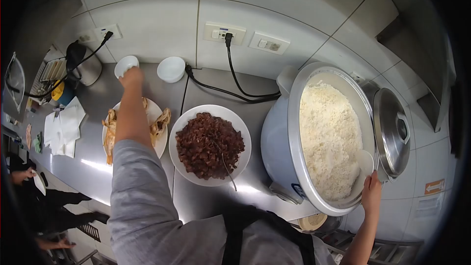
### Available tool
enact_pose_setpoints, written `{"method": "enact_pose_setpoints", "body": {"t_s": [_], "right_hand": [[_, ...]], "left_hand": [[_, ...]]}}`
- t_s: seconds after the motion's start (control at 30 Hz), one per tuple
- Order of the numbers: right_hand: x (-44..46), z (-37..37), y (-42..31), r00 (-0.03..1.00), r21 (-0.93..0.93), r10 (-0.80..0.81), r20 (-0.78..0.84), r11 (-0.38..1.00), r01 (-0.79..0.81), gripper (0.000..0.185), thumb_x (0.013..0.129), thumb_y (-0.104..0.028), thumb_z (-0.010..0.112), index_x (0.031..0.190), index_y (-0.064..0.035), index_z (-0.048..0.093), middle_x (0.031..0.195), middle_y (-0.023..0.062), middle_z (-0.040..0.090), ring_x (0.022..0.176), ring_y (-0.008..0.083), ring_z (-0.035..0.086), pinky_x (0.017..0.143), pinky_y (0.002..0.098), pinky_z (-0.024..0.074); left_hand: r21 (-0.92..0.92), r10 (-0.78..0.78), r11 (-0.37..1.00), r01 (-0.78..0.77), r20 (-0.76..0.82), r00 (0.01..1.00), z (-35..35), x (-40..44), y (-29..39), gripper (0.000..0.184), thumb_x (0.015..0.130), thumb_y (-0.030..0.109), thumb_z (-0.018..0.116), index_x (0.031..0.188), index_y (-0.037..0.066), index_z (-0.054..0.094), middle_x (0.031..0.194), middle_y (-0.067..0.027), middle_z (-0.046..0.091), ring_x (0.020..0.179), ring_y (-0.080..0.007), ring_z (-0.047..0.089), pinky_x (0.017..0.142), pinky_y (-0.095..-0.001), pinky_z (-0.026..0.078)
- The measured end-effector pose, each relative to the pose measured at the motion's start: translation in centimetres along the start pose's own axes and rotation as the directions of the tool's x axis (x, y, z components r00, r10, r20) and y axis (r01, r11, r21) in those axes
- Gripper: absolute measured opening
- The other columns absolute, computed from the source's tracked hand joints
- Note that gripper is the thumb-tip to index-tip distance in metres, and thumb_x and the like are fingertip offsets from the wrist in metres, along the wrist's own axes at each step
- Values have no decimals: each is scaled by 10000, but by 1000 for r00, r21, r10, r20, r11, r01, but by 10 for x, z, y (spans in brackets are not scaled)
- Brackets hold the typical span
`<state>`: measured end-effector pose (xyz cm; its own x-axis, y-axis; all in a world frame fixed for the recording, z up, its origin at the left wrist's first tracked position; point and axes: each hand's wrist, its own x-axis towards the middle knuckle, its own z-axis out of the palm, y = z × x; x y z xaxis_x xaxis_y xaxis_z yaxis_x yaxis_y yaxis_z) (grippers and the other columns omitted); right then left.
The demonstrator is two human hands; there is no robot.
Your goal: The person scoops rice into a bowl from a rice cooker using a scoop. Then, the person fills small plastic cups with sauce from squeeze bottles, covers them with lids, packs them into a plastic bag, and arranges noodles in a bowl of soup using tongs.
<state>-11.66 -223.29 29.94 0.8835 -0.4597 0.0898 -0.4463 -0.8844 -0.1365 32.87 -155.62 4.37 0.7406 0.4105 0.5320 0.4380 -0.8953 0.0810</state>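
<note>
My left hand [131, 76] is stretched out to the back left, its fingers closed on the rim of a small white bowl [126, 62]. A second white bowl [171, 69] stands to its right. Beneath my left forearm is a white plate [156, 112] with browned pieces of food. At the right, my right hand [371, 186] grips a white rice paddle [365, 162] at the near right rim of a large cooker [279, 142] full of white rice [328, 137]. Between plate and cooker sits a big white bowl [248, 140] of dark chopped food [203, 142] with a metal utensil in it.
A metal lid [392, 130] stands right of the cooker. Black cables [230, 66] cross the steel counter behind the big bowl. At left are a kettle [86, 64], white paper towels [63, 130] and a yellow item [59, 91]. Another person's hand [24, 175] shows far left.
</note>
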Motion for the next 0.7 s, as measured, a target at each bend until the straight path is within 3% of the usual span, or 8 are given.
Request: {"method": "enact_pose_setpoints", "body": {"t_s": [0.07,0.2,0.3,0.37,0.4,0.5,0.57,0.7], "right_hand": [[2,2,-9,1000,-18,-15,-10,1000,15,143,971,-63,419,999,61,486,784,293,583,749,484,568,643,502,416],[9,12,-13,997,-31,-78,-10,997,77,149,970,-67,425,1029,56,485,833,295,590,791,482,573,671,501,427],[12,9,-20,996,-43,-87,13,995,88,160,971,-70,423,1048,56,484,869,300,593,823,478,580,688,496,437],[12,5,-20,995,-17,-98,9,995,99,161,971,-71,423,1050,55,484,876,300,596,830,479,582,693,495,441],[12,4,-19,995,5,-97,10,995,97,162,972,-72,422,1052,54,484,883,300,599,837,479,585,697,494,446],[13,1,-14,997,15,-80,14,997,79,166,973,-73,421,1064,46,493,908,300,606,850,481,585,707,498,450],[14,3,-14,993,33,-114,-19,993,115,172,972,-74,427,1076,41,501,919,297,608,856,480,586,712,499,454],[25,7,-18,975,-11,-214,-53,977,214,194,955,-74,459,1112,14,533,961,269,620,880,464,594,731,498,465]], "left_hand": [[14,-40,999,39,520,853,0,18,-15,363,892,380,599,1086,87,689,1187,-108,669,1124,-258,614,970,-556,399],[-168,-107,953,251,588,802,-53,18,-18,326,882,349,618,1073,95,694,1168,-97,675,1102,-264,623,928,-500,449],[-337,63,938,80,395,917,-53,17,-36,278,894,278,609,1088,97,695,1118,-108,676,1074,-272,624,871,-425,497],[-304,296,907,-292,-33,955,-87,-5,-30,245,853,145,615,1078,111,704,1049,-113,669,1019,-276,624,807,-355,520],[-298,291,909,-290,-43,956,-107,-15,-28,245,853,145,615,1078,111,704,1049,-113,669,1019,-276,624,807,-355,520],[-309,504,743,-593,-325,801,-175,-37,-18,294,775,60,622,1049,120,711,983,-77,663,942,-259,626,790,-356,524],[-173,614,575,-799,-555,562,-222,-51,-6,305,722,36,633,1006,110,715,952,-43,655,897,-234,614,783,-355,527],[-162,653,418,-894,-630,420,-294,-91,11,308,704,20,643,999,80,709,935,-42,642,891,-227,599,779,-366,521]]}}
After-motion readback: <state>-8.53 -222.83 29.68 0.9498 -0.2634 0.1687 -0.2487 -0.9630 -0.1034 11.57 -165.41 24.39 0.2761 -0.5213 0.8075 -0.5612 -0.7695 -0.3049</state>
